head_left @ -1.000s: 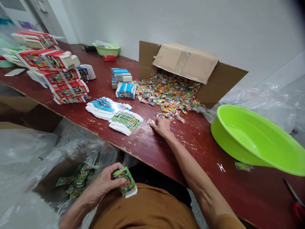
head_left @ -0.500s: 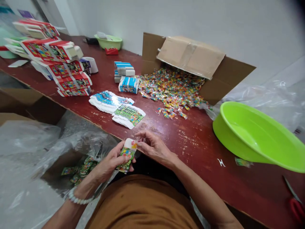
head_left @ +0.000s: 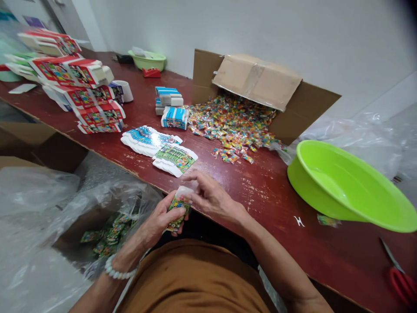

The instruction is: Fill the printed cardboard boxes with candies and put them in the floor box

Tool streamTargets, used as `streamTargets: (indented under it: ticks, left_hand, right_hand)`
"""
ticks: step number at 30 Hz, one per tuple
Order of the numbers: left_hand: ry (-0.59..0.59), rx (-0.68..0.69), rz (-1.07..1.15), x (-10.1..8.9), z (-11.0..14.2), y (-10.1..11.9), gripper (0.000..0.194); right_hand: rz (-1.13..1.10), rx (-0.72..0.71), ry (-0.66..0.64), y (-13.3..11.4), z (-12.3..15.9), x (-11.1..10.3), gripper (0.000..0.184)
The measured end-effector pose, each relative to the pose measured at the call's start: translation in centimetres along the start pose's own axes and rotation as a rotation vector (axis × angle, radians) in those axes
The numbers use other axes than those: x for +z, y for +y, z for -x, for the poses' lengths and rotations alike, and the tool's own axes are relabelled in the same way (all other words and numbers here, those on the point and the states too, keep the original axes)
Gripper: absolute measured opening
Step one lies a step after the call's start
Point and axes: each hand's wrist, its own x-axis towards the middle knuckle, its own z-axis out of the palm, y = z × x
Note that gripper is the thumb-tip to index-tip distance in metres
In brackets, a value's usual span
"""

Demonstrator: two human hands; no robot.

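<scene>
Nearest, over a mustard-brown shirt (head_left: 192, 278), the left hand (head_left: 159, 224), with a white beaded bracelet (head_left: 117, 273) at its wrist, has its grip clamped around a small green printed card box (head_left: 177, 213), held just past the counter's edge. The right hand (head_left: 213, 198) has its fingers (head_left: 198, 184) curved over the box's pale end flap, touching it; whether they pinch it, I cannot tell. Below on the left, a brown cardboard carton lined with clear plastic (head_left: 97, 217) holds small green printed boxes (head_left: 109, 237).

On the worn dark-red wooden counter (head_left: 260, 208) lie flat green-printed card blanks (head_left: 174, 160) and blue-printed ones (head_left: 146, 141), not yet folded. Beyond stand a few folded blue-and-white boxes (head_left: 175, 118). A large heap of colourful wrapped sweets (head_left: 233, 126) spills from a tipped brown cardboard carton (head_left: 270, 82), so much loose stock remains. To the right sit a lime-green plastic basin (head_left: 352, 187) and red-handled scissors (head_left: 402, 284). Far left, tall stacks of red-and-white printed boxes (head_left: 74, 87) stand already formed.
</scene>
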Motion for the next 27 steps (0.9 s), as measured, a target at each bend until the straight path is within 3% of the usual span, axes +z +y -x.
streamTargets:
  ticks: [4, 8, 10, 12, 14, 16, 21, 27]
  left_hand:
    - [0.052, -0.010, 0.166, 0.4, -0.2, -0.3, 0.055]
    - [0.117, -0.007, 0.223, 1.0, -0.3, -0.6, 0.057]
    - [0.166, 0.022, 0.237, 1.4, -0.5, -0.5, 0.051]
    - [0.194, 0.038, 0.274, 1.8, -0.5, -0.3, 0.048]
    - [0.173, 0.021, 0.337, 2.1, -0.6, 0.0, 0.045]
    - [0.129, -0.011, 0.396, 2.3, -0.6, 0.3, 0.043]
    - [0.123, -0.033, 0.428, 2.7, -0.6, 0.4, 0.042]
    - [0.185, -0.050, 0.387, 3.0, -0.8, -0.1, 0.042]
  right_hand:
    - [-0.408, 0.282, 0.143, 1.3, -0.1, -0.2, 0.031]
    - [-0.623, 0.401, 0.086, 1.4, 0.6, 0.5, 0.042]
    - [-0.653, 0.393, 0.082, 1.2, 1.0, 1.3, 0.044]
    - [-0.607, 0.330, 0.158, 1.1, 1.3, 2.2, 0.047]
    - [-0.596, 0.279, 0.230, 1.3, 1.4, 3.1, 0.049]
    - [-0.652, 0.298, 0.219, 1.6, 1.5, 3.6, 0.049]
    - [-0.740, 0.404, 0.085, 1.9, 1.4, 3.0, 0.049]
    - [-0.691, 0.383, 0.147, 1.5, 1.2, 2.0, 0.043]
